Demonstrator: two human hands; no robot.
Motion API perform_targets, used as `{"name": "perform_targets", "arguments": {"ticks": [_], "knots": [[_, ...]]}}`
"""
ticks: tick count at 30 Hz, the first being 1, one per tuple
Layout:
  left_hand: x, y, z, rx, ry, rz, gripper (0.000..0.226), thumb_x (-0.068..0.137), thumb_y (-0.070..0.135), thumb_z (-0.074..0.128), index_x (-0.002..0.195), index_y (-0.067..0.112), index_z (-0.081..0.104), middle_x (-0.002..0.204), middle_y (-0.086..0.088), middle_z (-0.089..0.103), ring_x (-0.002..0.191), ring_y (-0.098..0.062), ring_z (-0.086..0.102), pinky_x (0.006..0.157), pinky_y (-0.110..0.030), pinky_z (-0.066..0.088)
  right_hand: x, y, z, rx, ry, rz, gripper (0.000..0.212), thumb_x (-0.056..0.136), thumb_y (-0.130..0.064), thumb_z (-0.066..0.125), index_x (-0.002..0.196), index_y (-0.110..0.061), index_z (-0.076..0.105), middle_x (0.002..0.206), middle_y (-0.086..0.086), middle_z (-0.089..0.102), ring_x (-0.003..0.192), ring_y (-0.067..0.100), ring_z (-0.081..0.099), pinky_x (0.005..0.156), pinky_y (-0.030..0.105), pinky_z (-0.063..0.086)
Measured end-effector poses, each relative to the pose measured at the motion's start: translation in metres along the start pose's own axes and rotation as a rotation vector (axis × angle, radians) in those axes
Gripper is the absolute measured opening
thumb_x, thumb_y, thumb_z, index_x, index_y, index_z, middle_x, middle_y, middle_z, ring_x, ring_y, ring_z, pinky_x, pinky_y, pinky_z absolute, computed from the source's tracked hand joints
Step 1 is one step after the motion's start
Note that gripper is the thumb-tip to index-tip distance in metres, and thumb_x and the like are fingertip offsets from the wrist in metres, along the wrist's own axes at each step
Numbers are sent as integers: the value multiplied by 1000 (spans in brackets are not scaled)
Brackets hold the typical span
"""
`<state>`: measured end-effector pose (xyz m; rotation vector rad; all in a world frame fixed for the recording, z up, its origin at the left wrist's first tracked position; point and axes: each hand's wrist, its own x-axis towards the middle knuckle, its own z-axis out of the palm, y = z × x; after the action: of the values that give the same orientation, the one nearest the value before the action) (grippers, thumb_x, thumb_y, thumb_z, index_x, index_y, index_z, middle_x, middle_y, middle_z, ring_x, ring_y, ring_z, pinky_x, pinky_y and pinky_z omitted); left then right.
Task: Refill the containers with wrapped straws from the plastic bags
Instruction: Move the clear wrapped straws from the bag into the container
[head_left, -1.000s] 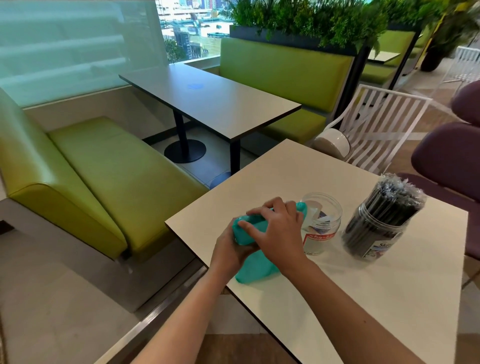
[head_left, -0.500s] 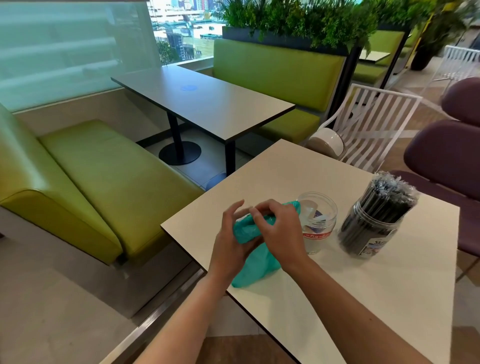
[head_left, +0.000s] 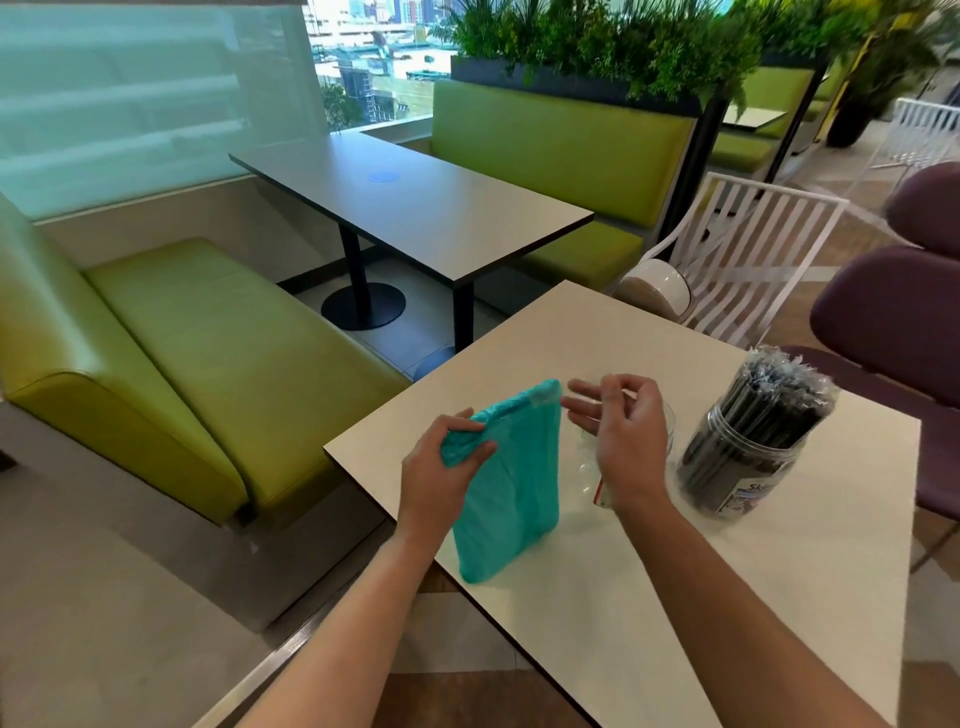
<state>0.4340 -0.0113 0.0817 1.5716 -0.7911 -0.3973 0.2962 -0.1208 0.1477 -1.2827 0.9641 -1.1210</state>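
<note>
A teal plastic bag stands upright on the near left corner of the white table. My left hand grips its upper left corner. My right hand hovers just right of the bag's top, fingers loosely spread, holding nothing. Behind that hand stands a clear jar, mostly hidden and seemingly empty. To the right a second clear jar is packed with black wrapped straws sticking out of its top.
A white slatted chair and a white rounded object stand beyond the table's far edge. Purple chairs are on the right. Green benches and a grey table lie to the left and behind.
The bag, bunched up under both hands before, now hangs unfolded and upright from my left hand. My right hand has let go and moved right.
</note>
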Motion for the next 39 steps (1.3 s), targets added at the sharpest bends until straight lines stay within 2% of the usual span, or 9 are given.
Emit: {"name": "perform_targets", "arguments": {"ticks": [5,12,16,20,23,28,30,35,39], "knots": [[5,6,-5,-1,21,-41,19,81,29,78,94,31,64,113,17,67,103,1,63,79,-14,53,12,-11,-16,11,81,-35,21,103,-29,42,114,-13,48,108,1,71,82,9,73,75,21,58],[11,10,0,104,125,-90,21,82,35,77,96,32,63,99,20,64,93,-2,60,72,-19,50,6,-10,-20,31,149,-142,16,102,-32,41,112,-20,44,115,-2,69,90,12,72,85,28,57],[15,16,0,125,136,-128,23,82,36,77,98,32,62,98,21,61,92,-2,57,70,-21,49,-2,9,-18,-92,36,-203,13,100,-32,43,106,-20,47,107,-6,68,90,4,70,81,19,56],[18,26,6,131,165,-140,24,81,39,77,98,32,61,97,20,60,91,-2,57,66,-17,46,-21,48,-5,-216,-93,-179,12,99,-33,49,100,-21,50,94,-6,69,85,5,67,78,31,56],[19,27,9,124,205,-137,25,81,40,77,97,33,60,101,14,63,95,-6,59,74,-25,52,-41,69,4,-327,-212,-155,10,99,-35,51,96,-25,52,85,-12,65,75,1,60,66,27,49],[15,32,12,158,232,-140,26,84,40,74,101,28,58,105,9,61,92,-6,57,63,-16,44,-58,89,11,-392,-326,-102,11,95,-41,54,102,-33,53,122,-24,56,113,0,55,99,34,49],[13,32,13,177,244,-140,25,85,38,73,101,27,58,106,9,60,89,-3,54,60,-12,38,-61,89,11,-451,-356,-80,23,91,-40,62,110,-35,50,128,-24,49,119,3,50,104,34,46],[10,33,18,167,247,-134,23,87,34,70,104,25,58,108,6,53,94,-4,54,64,-12,42,-61,94,17,-554,-403,-83,84,74,-38,81,141,-28,31,140,-12,38,131,9,37,110,34,40],[5,36,26,187,209,-117,22,89,28,69,106,21,57,110,4,50,93,-5,52,59,-1,42,-58,104,26,-582,-332,-142,90,77,-39,77,148,-26,23,147,-5,33,134,15,37,108,39,42]]}}
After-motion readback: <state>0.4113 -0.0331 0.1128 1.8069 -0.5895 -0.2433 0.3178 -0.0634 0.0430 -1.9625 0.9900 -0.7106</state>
